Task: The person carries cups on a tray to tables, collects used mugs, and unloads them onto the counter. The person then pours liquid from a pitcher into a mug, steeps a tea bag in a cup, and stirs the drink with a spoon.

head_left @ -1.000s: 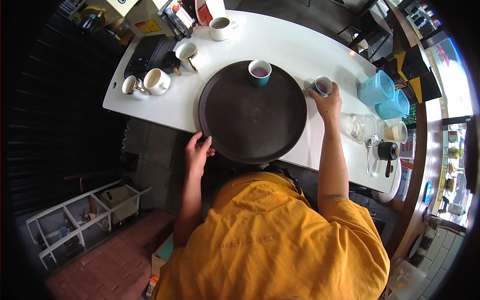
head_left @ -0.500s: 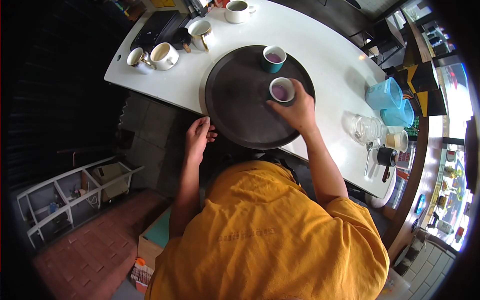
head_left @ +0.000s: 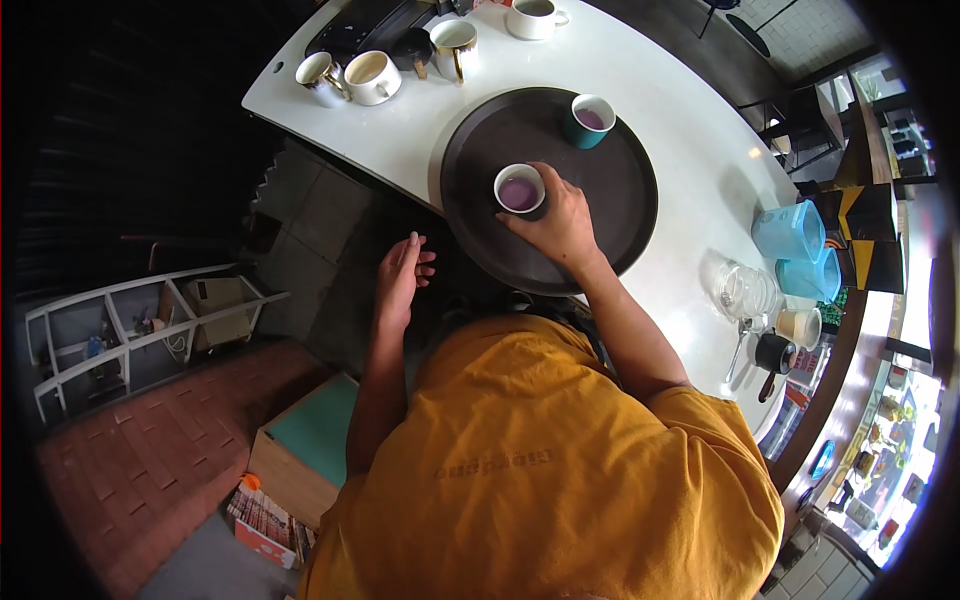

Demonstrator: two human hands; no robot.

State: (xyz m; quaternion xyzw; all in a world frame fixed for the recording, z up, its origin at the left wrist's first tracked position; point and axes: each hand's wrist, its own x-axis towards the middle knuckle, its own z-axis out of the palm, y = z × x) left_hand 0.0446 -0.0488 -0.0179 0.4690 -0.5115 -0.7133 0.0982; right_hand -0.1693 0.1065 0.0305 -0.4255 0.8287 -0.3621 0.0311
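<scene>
My right hand [head_left: 560,225] is wrapped around a small cup [head_left: 519,190] with a white rim and purple liquid inside, over the left-middle of a round dark tray [head_left: 622,215]. Whether the cup's base touches the tray is hidden from above. A second cup [head_left: 586,126], teal outside and white inside, stands near the tray's far right edge, also with purple liquid in it. Off the counter's front edge, left of the tray, my left hand [head_left: 404,275] holds nothing; its thumb is apart from loosely bent fingers.
Several mugs, including a white one [head_left: 373,78], stand on the white counter [head_left: 690,150] behind and left of the tray. To the right are blue plastic containers [head_left: 790,232], clear glassware [head_left: 747,290], a spoon [head_left: 738,350] and a small black-handled pot [head_left: 773,352].
My right hand has carried its cup leftward over the tray, away from the teal cup. My left hand is now farther from the tray's edge. The view has shifted a little.
</scene>
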